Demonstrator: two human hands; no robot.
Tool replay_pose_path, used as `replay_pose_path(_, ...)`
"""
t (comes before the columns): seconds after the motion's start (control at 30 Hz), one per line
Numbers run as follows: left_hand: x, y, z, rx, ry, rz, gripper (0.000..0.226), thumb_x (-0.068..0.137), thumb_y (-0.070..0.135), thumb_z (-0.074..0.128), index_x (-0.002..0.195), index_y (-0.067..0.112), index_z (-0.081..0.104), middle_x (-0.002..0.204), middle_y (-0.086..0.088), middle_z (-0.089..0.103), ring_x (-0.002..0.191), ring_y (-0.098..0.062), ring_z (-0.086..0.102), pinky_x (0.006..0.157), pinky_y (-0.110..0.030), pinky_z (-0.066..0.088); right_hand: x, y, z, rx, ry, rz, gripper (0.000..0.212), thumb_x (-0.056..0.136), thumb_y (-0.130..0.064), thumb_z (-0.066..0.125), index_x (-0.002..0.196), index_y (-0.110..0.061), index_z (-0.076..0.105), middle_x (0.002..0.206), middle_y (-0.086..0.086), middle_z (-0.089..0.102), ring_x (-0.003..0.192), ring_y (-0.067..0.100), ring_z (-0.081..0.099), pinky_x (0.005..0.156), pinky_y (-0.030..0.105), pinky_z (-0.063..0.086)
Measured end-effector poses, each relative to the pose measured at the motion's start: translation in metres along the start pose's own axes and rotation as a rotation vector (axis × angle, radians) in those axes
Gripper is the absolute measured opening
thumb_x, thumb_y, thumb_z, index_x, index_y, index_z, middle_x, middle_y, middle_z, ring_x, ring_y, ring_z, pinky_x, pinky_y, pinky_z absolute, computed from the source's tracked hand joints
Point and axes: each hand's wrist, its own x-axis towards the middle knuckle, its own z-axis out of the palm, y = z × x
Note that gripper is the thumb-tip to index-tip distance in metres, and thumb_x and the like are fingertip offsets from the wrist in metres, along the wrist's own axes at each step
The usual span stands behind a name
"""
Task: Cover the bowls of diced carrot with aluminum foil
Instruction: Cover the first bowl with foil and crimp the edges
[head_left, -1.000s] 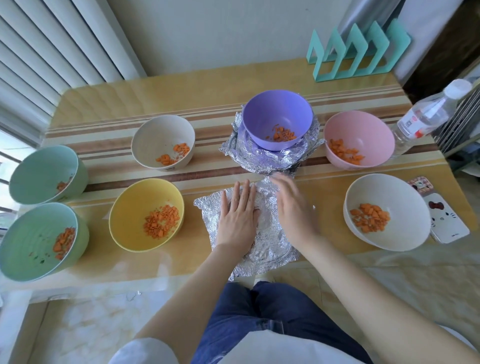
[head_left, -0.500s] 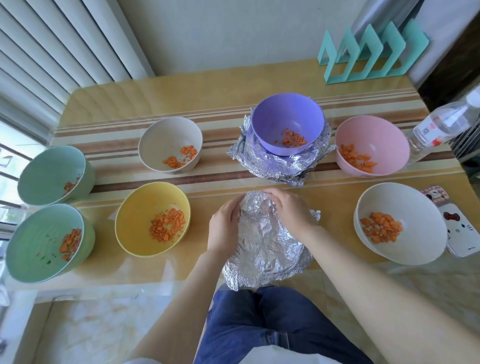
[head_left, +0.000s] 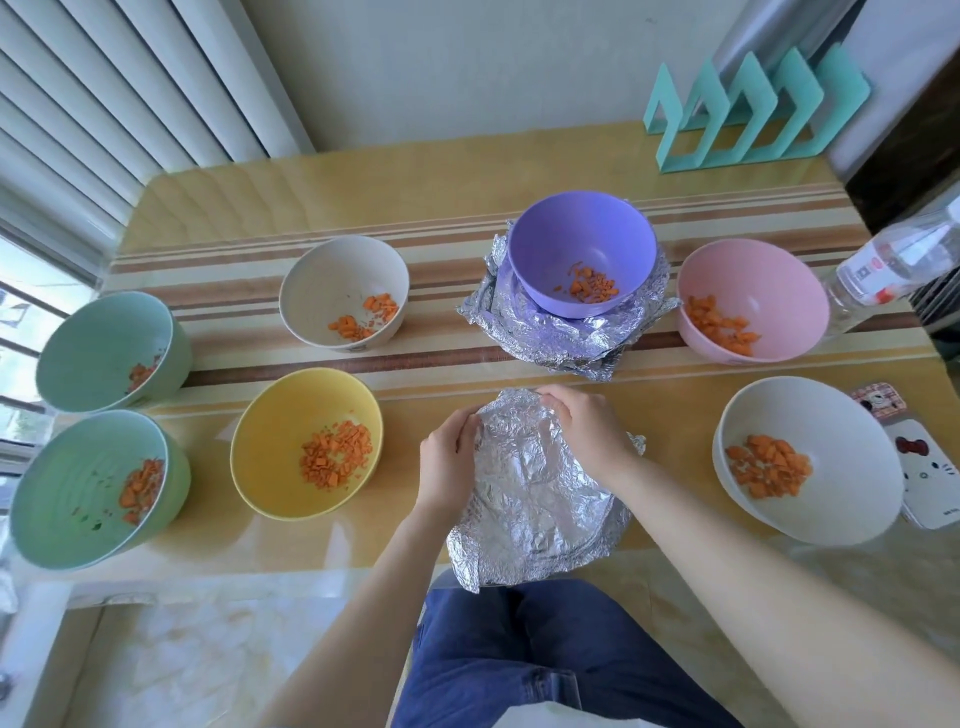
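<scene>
A crumpled sheet of aluminum foil (head_left: 535, 488) lies at the table's near edge, its far end lifted. My left hand (head_left: 449, 457) grips its left far edge and my right hand (head_left: 587, 431) pinches its far right edge. Several open bowls hold diced carrot: a yellow bowl (head_left: 270, 467), two green bowls (head_left: 67, 499) (head_left: 93, 348), a beige bowl (head_left: 322, 280), a pink bowl (head_left: 769, 280) and a white bowl (head_left: 841, 457). A purple bowl (head_left: 576, 234) with carrot sits on a stack of foil sheets (head_left: 556, 338).
A clear plastic bottle (head_left: 893, 270) stands at the right edge. Two small cartoon-printed cases (head_left: 924, 478) lie beside the white bowl. A teal rack (head_left: 748, 114) stands at the far right of the striped table (head_left: 363, 202). Window blinds are at the left.
My hands went from pressing flat on the foil to gripping its far edge and lifting it toward me. The view has shifted slightly.
</scene>
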Motion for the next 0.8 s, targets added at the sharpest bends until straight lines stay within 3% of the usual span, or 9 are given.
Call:
replay_pose_path(0.03,0.000,0.001,0.000,0.010,-0.015,0.001,0.022,0.098,0.010,0.043,0.099,0.008,0.065,0.062,0.017,0.050,0.057,0.006,0.048,0.054,-0.010,0.033,0.000,0.000,-0.001,-0.042,-0.020,-0.012,0.033,0.099,-0.006,0.042,0.130,-0.009,0.053,0.123,0.006,0.062,0.088,-0.004,0.063,0.077,0.010,0.046)
replay_pose_path(0.1,0.000,0.002,0.000,0.038,-0.026,0.024,0.023,0.099,0.010,0.041,0.101,0.009,0.064,0.068,0.013,0.052,0.063,0.000,0.049,0.057,-0.012,0.032,-0.001,-0.003,-0.001,-0.131,-0.040,-0.087,0.038,0.098,-0.001,0.041,0.135,-0.011,0.047,0.136,0.004,0.052,0.120,0.014,0.054,0.094,0.020,0.042)
replay_pose_path(0.2,-0.003,0.003,0.002,0.111,-0.011,0.082,0.027,0.100,0.012,0.039,0.117,0.011,0.059,0.095,0.001,0.060,0.090,-0.017,0.055,0.070,-0.015,0.031,0.006,-0.014,0.000,-0.189,-0.087,-0.253,0.046,0.095,0.004,0.045,0.139,-0.008,0.042,0.144,0.006,0.044,0.133,0.017,0.041,0.111,0.019,0.023)
replay_pose_path(0.27,-0.006,0.002,0.003,0.116,0.015,0.038,0.030,0.100,0.016,0.037,0.125,0.011,0.053,0.104,-0.002,0.062,0.095,-0.020,0.055,0.073,-0.021,0.033,0.014,-0.021,0.001,-0.226,-0.187,-0.289,0.049,0.094,0.005,0.044,0.141,-0.010,0.039,0.145,0.005,0.042,0.134,0.018,0.040,0.113,0.024,0.027)
replay_pose_path(0.37,-0.009,0.002,0.003,0.108,0.038,-0.007,0.023,0.100,0.015,0.036,0.106,0.011,0.059,0.082,-0.004,0.064,0.077,-0.028,0.056,0.065,-0.033,0.035,0.025,-0.027,-0.001,-0.335,-0.341,-0.253,0.047,0.095,0.001,0.039,0.140,-0.014,0.041,0.142,0.005,0.047,0.127,0.021,0.047,0.102,0.033,0.040)
replay_pose_path(0.43,-0.009,0.002,0.002,0.112,0.046,-0.009,0.023,0.099,0.013,0.038,0.095,0.008,0.060,0.070,-0.003,0.060,0.069,-0.029,0.053,0.060,-0.032,0.032,0.029,-0.027,-0.001,-0.367,-0.345,-0.255,0.043,0.095,0.001,0.040,0.134,-0.012,0.048,0.134,0.006,0.055,0.120,0.022,0.053,0.096,0.033,0.043)
replay_pose_path(0.67,-0.009,0.005,0.001,0.128,0.059,-0.012,0.023,0.099,0.013,0.040,0.096,0.006,0.062,0.058,0.006,0.050,0.055,-0.017,0.042,0.053,-0.027,0.024,0.032,-0.022,0.003,-0.348,-0.274,-0.254,0.036,0.093,0.001,0.044,0.122,-0.013,0.060,0.118,0.007,0.065,0.107,0.025,0.060,0.084,0.030,0.046)
replay_pose_path(0.8,-0.017,0.010,0.002,0.140,0.047,-0.076,0.026,0.100,0.014,0.035,0.107,0.008,0.059,0.069,0.000,0.057,0.065,-0.023,0.049,0.055,-0.027,0.027,0.024,-0.027,0.002,-0.297,-0.286,-0.235,0.040,0.096,-0.002,0.042,0.135,-0.012,0.048,0.135,0.007,0.053,0.123,0.022,0.052,0.101,0.033,0.043)
